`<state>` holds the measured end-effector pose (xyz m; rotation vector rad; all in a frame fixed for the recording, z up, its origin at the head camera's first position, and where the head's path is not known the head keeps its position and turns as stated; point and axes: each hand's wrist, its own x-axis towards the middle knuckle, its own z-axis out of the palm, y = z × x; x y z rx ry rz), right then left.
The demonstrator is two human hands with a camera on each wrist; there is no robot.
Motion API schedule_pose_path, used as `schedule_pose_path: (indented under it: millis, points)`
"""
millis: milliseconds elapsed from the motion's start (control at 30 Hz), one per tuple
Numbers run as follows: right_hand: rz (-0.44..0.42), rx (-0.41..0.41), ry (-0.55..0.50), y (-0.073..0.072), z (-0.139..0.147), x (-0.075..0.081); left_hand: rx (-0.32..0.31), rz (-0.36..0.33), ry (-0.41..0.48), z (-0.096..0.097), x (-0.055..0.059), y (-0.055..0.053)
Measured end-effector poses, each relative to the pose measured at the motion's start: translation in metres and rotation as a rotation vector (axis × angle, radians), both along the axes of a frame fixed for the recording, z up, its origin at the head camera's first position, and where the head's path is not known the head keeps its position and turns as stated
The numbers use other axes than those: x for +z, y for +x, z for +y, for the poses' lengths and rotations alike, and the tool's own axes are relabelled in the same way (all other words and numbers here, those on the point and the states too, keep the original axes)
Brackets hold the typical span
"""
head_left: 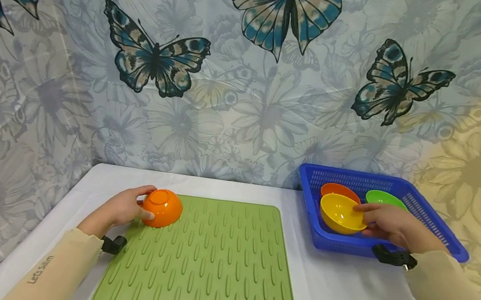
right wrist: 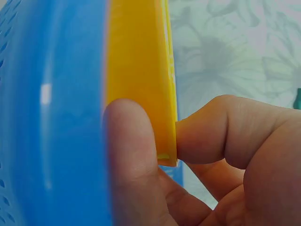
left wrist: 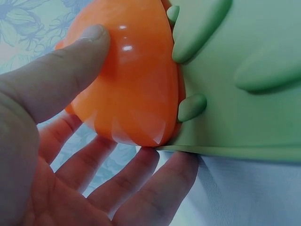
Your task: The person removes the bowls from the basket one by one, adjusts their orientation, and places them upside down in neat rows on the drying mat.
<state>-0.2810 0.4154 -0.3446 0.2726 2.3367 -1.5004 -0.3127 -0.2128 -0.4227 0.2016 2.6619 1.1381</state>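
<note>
An orange bowl (head_left: pixel 162 209) lies upside down at the far left corner of a green ridged mat (head_left: pixel 206 263). Around its left side my left hand (head_left: pixel 121 207) holds it, the thumb (left wrist: pixel 70 70) on the outer wall and the fingers by the rim. At the right, my right hand (head_left: pixel 396 226) pinches the rim of a yellow bowl (head_left: pixel 337 214), which sits tilted, opening up, in a blue basket (head_left: pixel 338 244). In the right wrist view, the yellow wall (right wrist: pixel 138 61) shows between thumb and finger, close by the basket's side.
Behind the yellow bowl, an orange-red bowl (head_left: pixel 340 189) and a green bowl (head_left: pixel 386 198) also stand in the basket. A white cloth (head_left: pixel 294 291) covers the table. A butterfly-print curtain (head_left: pixel 242 135) hangs right behind the table's back edge.
</note>
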Motion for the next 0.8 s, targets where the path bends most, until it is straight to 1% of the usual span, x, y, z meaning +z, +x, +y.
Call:
schedule_pose_path:
  millis: [200, 333, 600, 800]
  points:
    - [0.024, 0.033, -0.02, 0.007, -0.002, 0.011, 0.004, 0.0, -0.025, 0.0, 0.001, 0.0]
    - [0.037, 0.052, -0.03, 0.012, -0.009, 0.02, 0.004, 0.003, -0.022, 0.001, 0.001, 0.0]
    - [0.121, 0.109, -0.008, 0.026, -0.038, 0.037, 0.006, 0.005, -0.011, 0.0, -0.002, -0.001]
    - [0.159, 0.131, 0.003, 0.036, -0.06, 0.04, 0.0, 0.001, -0.016, 0.002, -0.001, -0.001]
